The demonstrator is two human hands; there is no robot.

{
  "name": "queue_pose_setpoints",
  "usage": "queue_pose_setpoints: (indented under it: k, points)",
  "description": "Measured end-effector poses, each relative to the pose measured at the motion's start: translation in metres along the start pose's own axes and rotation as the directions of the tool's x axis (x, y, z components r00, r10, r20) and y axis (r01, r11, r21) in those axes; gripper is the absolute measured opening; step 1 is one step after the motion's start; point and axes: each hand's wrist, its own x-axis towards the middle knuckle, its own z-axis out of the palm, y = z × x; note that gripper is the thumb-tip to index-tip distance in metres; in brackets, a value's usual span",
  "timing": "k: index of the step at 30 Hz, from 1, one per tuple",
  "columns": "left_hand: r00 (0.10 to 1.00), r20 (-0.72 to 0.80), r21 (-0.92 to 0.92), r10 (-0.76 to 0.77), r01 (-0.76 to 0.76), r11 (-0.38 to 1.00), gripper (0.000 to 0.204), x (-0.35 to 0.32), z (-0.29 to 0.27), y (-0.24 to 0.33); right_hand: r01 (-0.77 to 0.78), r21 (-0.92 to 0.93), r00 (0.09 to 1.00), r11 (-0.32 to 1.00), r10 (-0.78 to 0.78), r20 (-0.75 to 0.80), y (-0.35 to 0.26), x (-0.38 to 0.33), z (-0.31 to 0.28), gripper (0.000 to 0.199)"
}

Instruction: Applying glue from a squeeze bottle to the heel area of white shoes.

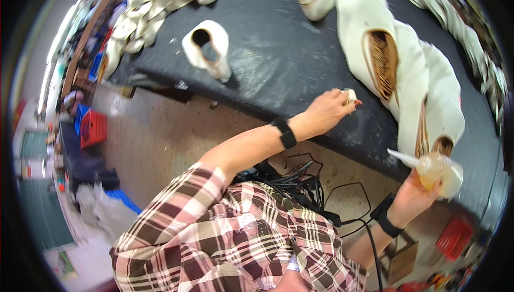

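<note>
In my right hand (412,198) is a translucent squeeze bottle (450,177) with a long white nozzle and yellowish contents. The nozzle points left, near the table's front edge. My left hand (327,112) is over the dark tabletop, its fingers closed on a small whitish thing (349,96) with a reddish bit beside it; its kind cannot be made out. Right of that hand lies a nested row of white shoe uppers (361,10), their brown linings showing through the openings. One single white upper (219,40) stands apart toward the left.
The table (262,40) has a dark cover. More white uppers are heaped at its far left (144,16) and lined up along its right side (455,19). Black cables (300,182) hang before my body. Red crates (93,128) stand on the floor at both sides.
</note>
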Motion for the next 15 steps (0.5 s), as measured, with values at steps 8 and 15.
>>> queue_pose_setpoints:
  k: [8, 15]
  points:
    - [0.991, 0.042, -0.100, -0.125, 0.129, 0.987, 0.054, -0.023, -0.017, 0.011, -0.189, 0.087, 0.968, 0.978, 0.170, 0.187, 0.012, -0.002, -0.002, 0.057]
    - [0.966, -0.194, -0.077, -0.171, 0.159, 0.984, 0.044, -0.081, -0.121, -0.045, -0.342, 0.006, 0.902, 0.940, 0.327, 0.282, 0.050, -0.006, 0.042, 0.068]
